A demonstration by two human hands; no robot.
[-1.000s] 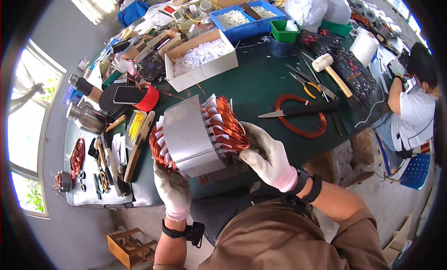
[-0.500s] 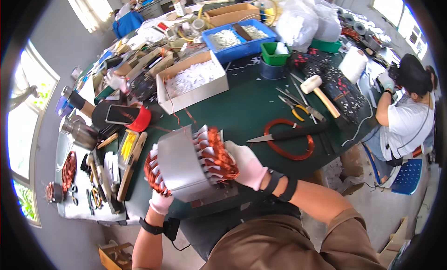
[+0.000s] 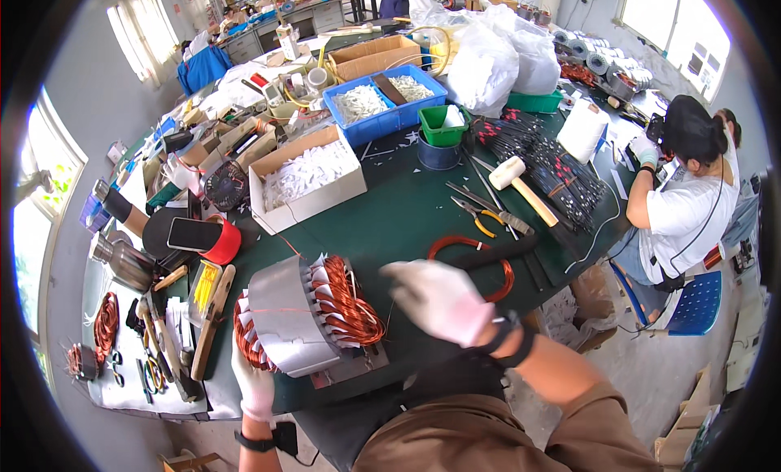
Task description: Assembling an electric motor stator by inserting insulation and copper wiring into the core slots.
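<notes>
A motor stator (image 3: 285,309), a grey metal cylinder with copper windings and white insulating slips at both ends, lies on its side near the table's front edge. My gloved left hand (image 3: 255,384) grips its left end, with the fingers partly hidden beside the coils. Off the right-hand windings (image 3: 346,301), my gloved right hand (image 3: 446,301) is in the air, its fingers stretched out to the left and slightly blurred. Just beyond that hand lie a red-brown wire coil (image 3: 506,281) and a black handle (image 3: 512,249); the hand covers part of both.
Pliers (image 3: 480,220) and a white-headed mallet (image 3: 525,187) lie to the right. Behind the stator stands a box of white slips (image 3: 342,167), near a blue tray (image 3: 382,126). Hand tools (image 3: 167,334) lie at left. A co-worker (image 3: 683,179) sits at far right.
My right hand has let go of the right-hand windings and moved right, over the knife's blade. My left hand stays at the stator's left end. The whole view has shifted.
</notes>
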